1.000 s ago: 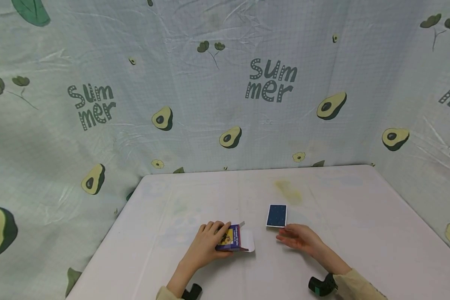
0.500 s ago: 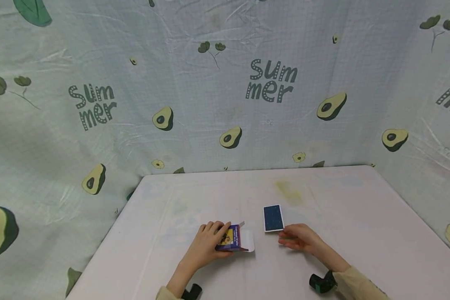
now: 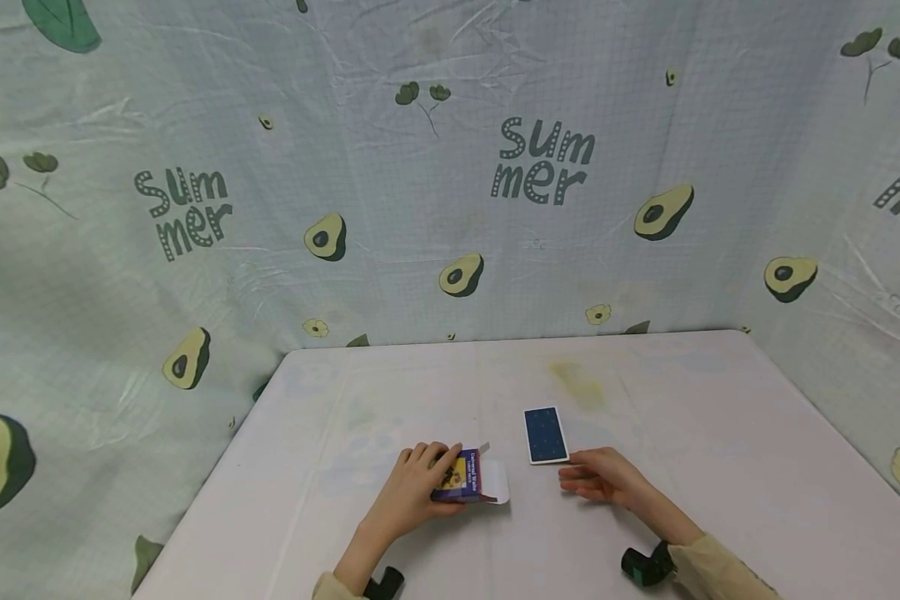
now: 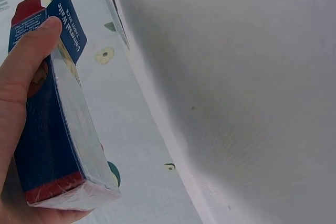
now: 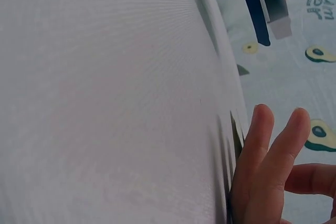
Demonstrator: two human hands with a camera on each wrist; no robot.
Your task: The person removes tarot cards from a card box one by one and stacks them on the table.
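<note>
My left hand (image 3: 407, 490) grips a tarot deck box (image 4: 50, 124), blue and red, lettered "Universal Waite Tarot Deck". The box stands in the head view with its picture side partly under the fingers, and its end flap (image 3: 499, 483) hangs open towards the right. A dark blue tarot card (image 3: 545, 435) with a white border lies face down on the table; whether others lie beneath it I cannot tell. My right hand (image 3: 603, 477) touches its near right corner with fingers loosely extended. In the right wrist view, these fingers (image 5: 260, 166) lie beside thin card edges.
Both hands are at a white-covered table (image 3: 390, 392) with a yellowish stain (image 3: 577, 385) beyond the card. A curtain (image 3: 390, 183) printed with avocados and "summer" surrounds the far side and both flanks. Black wrist cameras (image 3: 647, 565) sit below the hands.
The card has slid left and slightly nearer, and turned a little. My right hand has shifted slightly right. The left hand and the box have stayed still.
</note>
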